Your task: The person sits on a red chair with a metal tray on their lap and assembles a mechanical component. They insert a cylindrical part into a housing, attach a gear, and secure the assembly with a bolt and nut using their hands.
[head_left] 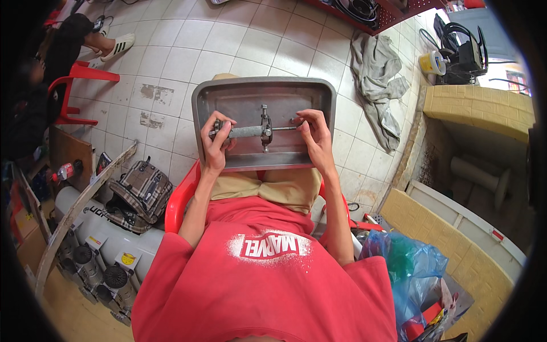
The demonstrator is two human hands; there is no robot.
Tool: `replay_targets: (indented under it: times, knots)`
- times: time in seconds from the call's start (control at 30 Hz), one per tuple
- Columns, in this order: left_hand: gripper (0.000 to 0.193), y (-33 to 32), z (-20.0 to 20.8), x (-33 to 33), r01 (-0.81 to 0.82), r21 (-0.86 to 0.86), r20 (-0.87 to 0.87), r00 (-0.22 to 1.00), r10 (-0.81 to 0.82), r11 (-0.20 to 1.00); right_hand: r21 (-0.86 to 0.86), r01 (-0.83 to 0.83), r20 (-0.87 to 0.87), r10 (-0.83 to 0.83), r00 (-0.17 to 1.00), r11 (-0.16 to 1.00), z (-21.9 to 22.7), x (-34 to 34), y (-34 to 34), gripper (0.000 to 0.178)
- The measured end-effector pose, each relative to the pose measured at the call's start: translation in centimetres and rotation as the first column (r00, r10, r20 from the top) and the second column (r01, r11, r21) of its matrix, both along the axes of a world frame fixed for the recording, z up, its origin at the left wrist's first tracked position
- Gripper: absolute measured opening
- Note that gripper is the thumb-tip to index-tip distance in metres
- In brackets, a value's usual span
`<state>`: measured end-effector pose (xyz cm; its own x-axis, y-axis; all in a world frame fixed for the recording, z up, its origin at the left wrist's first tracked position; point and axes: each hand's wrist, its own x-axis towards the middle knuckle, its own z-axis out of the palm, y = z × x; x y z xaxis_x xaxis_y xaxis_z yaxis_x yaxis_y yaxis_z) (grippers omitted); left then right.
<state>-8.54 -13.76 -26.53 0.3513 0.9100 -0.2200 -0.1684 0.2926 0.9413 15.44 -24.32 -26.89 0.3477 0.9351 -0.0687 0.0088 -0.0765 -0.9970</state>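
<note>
left grip (215, 142): clamped on the near-left end of the metal tool (246, 131), fingers wrapped round it above the tray's left side.
right grip (320, 142): thumb and fingers curled at the tip of the thin rod (282, 129), over the tray's right side; cannot tell whether they pinch it.
metal tool: held lengthwise over the middle of the tray, its bolted crosspiece (265, 132) turned upright across it.
step: seems to be handling the rod end while the body is held steady.
next move: probably calls for a firm left grip and rod kept in line.
tray (239, 102): grey, deep-sided, apparently resting on tan trousers (290, 185).
red chair (182, 199): under the person, nearer than the tray.
blue bag (407, 256): right of the tray, toward the body.
backpack (145, 185): on the tray's left, beside a white tank (85, 208).
tiled floor (211, 62): around and beyond the tray.
grey cloth (376, 74): crumpled, right of the tray.
red stool (73, 94): far left of the tray, near another person's shoe (119, 47).
</note>
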Motion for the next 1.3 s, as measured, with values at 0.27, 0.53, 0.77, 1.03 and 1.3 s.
replay_targets:
  times: [0.27,0.53,0.77,1.03,1.3]
  knots:
    - [0.021,-0.1,0.8,0.2,0.044,-0.075,0.028,0.999,-0.042,0.996,-0.023,0.079,-0.074,-0.081,0.994,0.997,1.2,-0.7,-0.1,0.035]
    - [0.032,0.3,-0.3,-0.4,0.213,-0.073,0.235,0.953,-0.191,0.974,-0.037,-0.002,-0.071,0.000,0.997,0.999,1.4,-2.1,-0.7,0.058]
    - [0.042,0.4,-0.6,0.4,0.303,0.096,0.165,0.935,-0.315,0.948,-0.019,-0.032,0.061,0.033,0.998,0.999,3.0,-4.5,1.2,0.043]
    - [0.054,0.1,0.3,0.9,0.291,0.142,0.056,0.952,-0.301,0.946,0.032,-0.127,0.078,0.124,0.989,0.991,4.3,-4.6,1.9,0.035]
    - [0.041,0.4,1.3,1.4,0.325,0.146,-0.185,0.937,-0.297,0.934,0.033,-0.107,0.069,0.105,0.992,0.994,4.8,-4.5,2.3,0.037]
